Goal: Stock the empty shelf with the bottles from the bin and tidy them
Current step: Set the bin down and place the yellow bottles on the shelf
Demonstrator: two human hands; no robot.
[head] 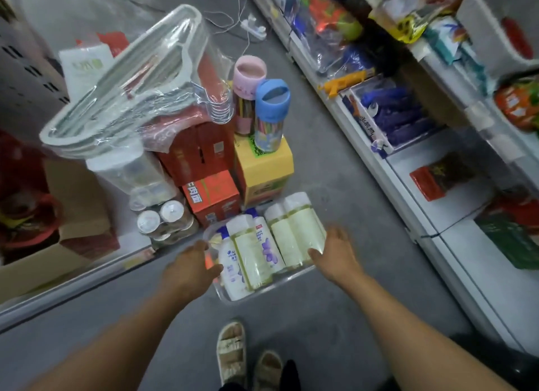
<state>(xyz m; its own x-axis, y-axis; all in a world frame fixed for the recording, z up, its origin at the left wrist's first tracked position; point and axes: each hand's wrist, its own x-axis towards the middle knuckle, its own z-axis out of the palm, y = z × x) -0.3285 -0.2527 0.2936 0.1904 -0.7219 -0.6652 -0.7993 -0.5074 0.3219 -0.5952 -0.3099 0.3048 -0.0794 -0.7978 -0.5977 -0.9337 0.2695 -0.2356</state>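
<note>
A clear plastic bin [264, 289] stands on the grey floor in front of my feet. Several bottles lie in it: pale yellow ones [294, 230] wrapped in film, and white ones with blue caps and purple labels [231, 266]. My left hand [189, 263] is at the bin's left side, fingers relaxed near the rim. My right hand [335, 252] is at the bin's right side, its thumb by a yellow bottle. Neither hand visibly grips anything. White shelving [466, 262] runs along the right, its low boards partly bare.
Left of the bin are stacked red and yellow cartons [213, 192], canned goods [163, 218], two tubes of pens [269, 116] and a wrapped bundle of hangers [131, 78]. The right shelves hold toys and packets. A power strip [253, 26] lies on the floor further off.
</note>
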